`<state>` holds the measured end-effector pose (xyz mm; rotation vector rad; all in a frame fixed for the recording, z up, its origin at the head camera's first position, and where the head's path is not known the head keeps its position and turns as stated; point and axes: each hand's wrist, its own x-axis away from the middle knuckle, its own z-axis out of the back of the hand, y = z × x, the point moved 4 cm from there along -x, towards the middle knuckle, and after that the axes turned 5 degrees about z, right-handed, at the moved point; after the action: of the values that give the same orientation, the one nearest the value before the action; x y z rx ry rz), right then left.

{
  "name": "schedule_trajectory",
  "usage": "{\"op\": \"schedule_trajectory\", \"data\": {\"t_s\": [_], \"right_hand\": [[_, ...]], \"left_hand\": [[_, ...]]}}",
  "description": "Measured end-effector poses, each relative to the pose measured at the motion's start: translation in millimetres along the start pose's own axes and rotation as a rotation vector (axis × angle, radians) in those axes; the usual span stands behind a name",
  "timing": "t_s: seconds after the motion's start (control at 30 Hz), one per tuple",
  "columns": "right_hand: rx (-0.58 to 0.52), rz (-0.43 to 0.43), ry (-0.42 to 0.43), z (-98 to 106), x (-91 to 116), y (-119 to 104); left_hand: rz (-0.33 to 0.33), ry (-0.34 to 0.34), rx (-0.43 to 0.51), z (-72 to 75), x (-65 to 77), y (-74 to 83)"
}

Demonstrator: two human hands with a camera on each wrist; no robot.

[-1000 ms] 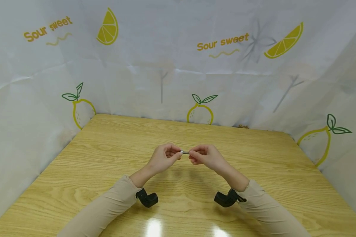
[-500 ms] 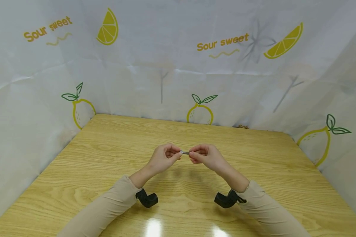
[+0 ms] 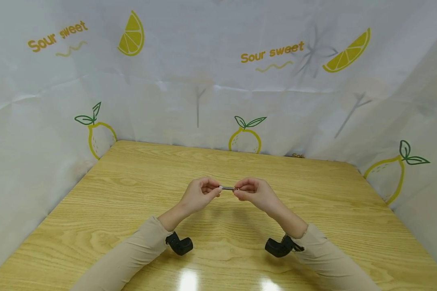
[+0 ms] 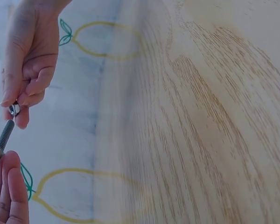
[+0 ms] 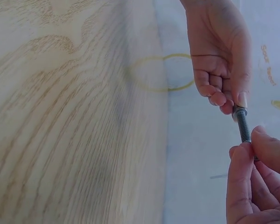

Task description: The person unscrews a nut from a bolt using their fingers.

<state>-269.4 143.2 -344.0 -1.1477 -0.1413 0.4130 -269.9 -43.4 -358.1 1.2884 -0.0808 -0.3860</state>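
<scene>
My left hand (image 3: pixel 199 195) pinches a metal bolt (image 3: pixel 227 188) by its head end between thumb and fingers. The threaded shank points across to my right hand (image 3: pixel 254 191). Thumb and fingers of that hand pinch a small shiny nut (image 4: pixel 14 109), right at the bolt's free end; a narrow gap shows between the two in the left wrist view. From the right wrist, the bolt (image 5: pixel 243 125) slants down from the left fingertips, its lower end partly hidden by the right fingers. Both hands are held above the wooden table.
The light wood table (image 3: pixel 218 250) spreads beneath both arms. White cloth (image 3: pixel 175 109) printed with lemons and lettering hangs at the back and sides. Black wrist cameras (image 3: pixel 180 245) are strapped below the beige sleeves (image 3: pixel 131 250).
My right hand has shifted slightly right, away from the left. More of the bolt's shank shows, and the nut is now visible at the right fingertips. The left hand has barely moved.
</scene>
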Motion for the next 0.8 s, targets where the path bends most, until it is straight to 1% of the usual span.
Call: {"op": "schedule_trajectory", "data": {"t_s": [0.33,0.6,0.8], "right_hand": [[0.048,0.040,0.008,5.6,4.3,8.1],[0.144,0.031,0.022,10.8,5.5,18.2],[0.191,0.022,0.028,18.9,4.9,27.7]], "left_hand": [[0.053,0.032,0.002,4.0,-2.3,-10.4],[0.086,0.036,-0.011,8.2,-0.7,-15.5],[0.138,0.059,-0.012,11.9,-2.2,-22.5]]}}
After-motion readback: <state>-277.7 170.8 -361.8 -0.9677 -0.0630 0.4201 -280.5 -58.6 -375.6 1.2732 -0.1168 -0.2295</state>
